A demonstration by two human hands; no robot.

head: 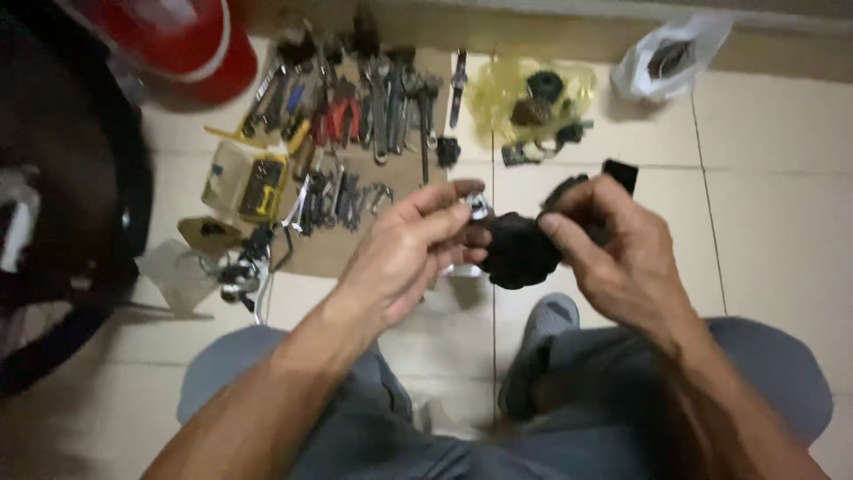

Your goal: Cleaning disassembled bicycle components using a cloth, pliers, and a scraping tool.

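Note:
My left hand (404,253) and my right hand (617,253) meet in the middle of the head view, both gripping a dark, crumpled black rag (520,249). A small shiny metal part (478,206) shows at my left fingertips, partly wrapped by the rag. My right thumb and fingers pinch the rag's upper right side. A black flat piece (620,173) sticks out just above my right hand. My knees in grey trousers are below.
Several wrenches and pliers (373,107) lie on brown cardboard (329,253) on the tiled floor. A yellow plastic bag (498,93) with dark parts and a white bag (671,58) lie beyond. A red container (191,40) and a black tyre (80,204) are at left.

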